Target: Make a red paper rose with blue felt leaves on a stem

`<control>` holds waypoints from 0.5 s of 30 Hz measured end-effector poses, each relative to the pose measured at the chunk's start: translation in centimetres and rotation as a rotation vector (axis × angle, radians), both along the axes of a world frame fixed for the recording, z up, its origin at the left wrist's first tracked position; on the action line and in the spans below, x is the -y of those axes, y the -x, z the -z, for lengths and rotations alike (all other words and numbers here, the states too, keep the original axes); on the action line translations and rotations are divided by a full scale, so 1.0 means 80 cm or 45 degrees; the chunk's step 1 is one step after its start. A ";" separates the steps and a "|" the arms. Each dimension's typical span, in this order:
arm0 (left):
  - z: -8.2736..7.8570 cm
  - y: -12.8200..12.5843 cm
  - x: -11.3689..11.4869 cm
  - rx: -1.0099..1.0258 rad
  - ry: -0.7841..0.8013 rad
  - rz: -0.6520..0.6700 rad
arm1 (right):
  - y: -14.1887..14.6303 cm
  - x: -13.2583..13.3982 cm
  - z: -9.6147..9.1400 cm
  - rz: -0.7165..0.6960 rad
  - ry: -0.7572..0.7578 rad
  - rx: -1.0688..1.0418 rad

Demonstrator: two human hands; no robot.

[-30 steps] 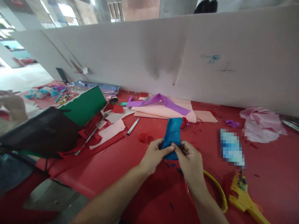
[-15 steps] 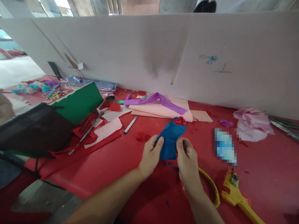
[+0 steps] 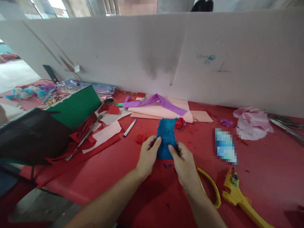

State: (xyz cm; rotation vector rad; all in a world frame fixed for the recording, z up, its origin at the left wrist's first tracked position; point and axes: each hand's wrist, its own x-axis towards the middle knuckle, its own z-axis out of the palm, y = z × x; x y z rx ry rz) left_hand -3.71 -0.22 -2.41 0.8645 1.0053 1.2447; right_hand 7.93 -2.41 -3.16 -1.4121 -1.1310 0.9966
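A crumpled strip of blue crepe paper (image 3: 166, 136) stands up from the red table (image 3: 261, 164) in front of me. My left hand (image 3: 147, 155) pinches its lower left edge with thumb and fingers. Its lower right edge is pinched by my right hand (image 3: 182, 163). Small blue scraps (image 3: 167, 165) lie on the table just beneath the hands. A small red crepe flower (image 3: 180, 123) sits right behind the blue strip.
Yellow-handled scissors (image 3: 228, 193) lie at my right wrist. Behind are pink sheets (image 3: 161, 110) with a purple strip (image 3: 154, 101), a white marker (image 3: 129, 127), crumpled pink paper (image 3: 253, 123), green card (image 3: 76, 106), black paper (image 3: 33, 134), metal scissors (image 3: 83, 137) and a grey partition (image 3: 142, 50).
The blue paper was gathered narrow, then spread wide between the hands, and is now drawn in narrow again. Both hands have shifted slightly left with it.
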 end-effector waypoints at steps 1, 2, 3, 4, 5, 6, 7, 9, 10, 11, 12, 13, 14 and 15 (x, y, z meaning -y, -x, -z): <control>0.001 0.001 -0.001 0.004 -0.001 0.006 | 0.000 -0.001 0.001 -0.019 -0.001 -0.013; 0.001 0.002 -0.002 -0.006 -0.007 0.006 | 0.000 -0.002 0.002 -0.039 -0.001 -0.024; 0.001 0.003 -0.003 -0.036 -0.019 0.003 | 0.000 -0.003 0.003 -0.053 -0.001 -0.032; 0.001 0.004 -0.004 -0.085 -0.037 0.003 | 0.001 -0.003 0.004 -0.062 0.000 -0.037; 0.000 0.005 -0.004 -0.144 -0.057 0.009 | 0.001 -0.003 0.004 -0.059 0.000 -0.039; -0.001 0.005 -0.004 -0.200 -0.077 0.019 | 0.002 -0.003 0.004 -0.042 -0.004 -0.038; -0.002 0.006 -0.004 -0.246 -0.092 0.029 | 0.003 -0.003 0.003 -0.019 -0.010 -0.028; -0.004 0.006 -0.002 -0.298 -0.101 0.037 | 0.004 -0.001 0.000 0.038 -0.016 0.017; -0.005 0.006 -0.002 -0.308 -0.095 0.032 | 0.004 0.000 -0.002 0.062 -0.012 0.048; -0.005 0.005 -0.001 -0.315 -0.085 0.024 | 0.005 0.001 -0.004 0.079 0.000 0.082; -0.005 0.005 0.000 -0.320 -0.071 0.010 | 0.005 0.002 -0.007 0.091 0.014 0.120; -0.005 0.005 0.000 -0.315 -0.054 -0.009 | 0.005 0.003 -0.009 0.105 0.027 0.161; -0.005 0.005 0.000 -0.292 -0.033 -0.025 | 0.005 0.004 -0.012 0.118 0.037 0.199; -0.005 0.005 0.000 -0.248 -0.007 -0.026 | 0.004 0.004 -0.015 0.131 0.039 0.228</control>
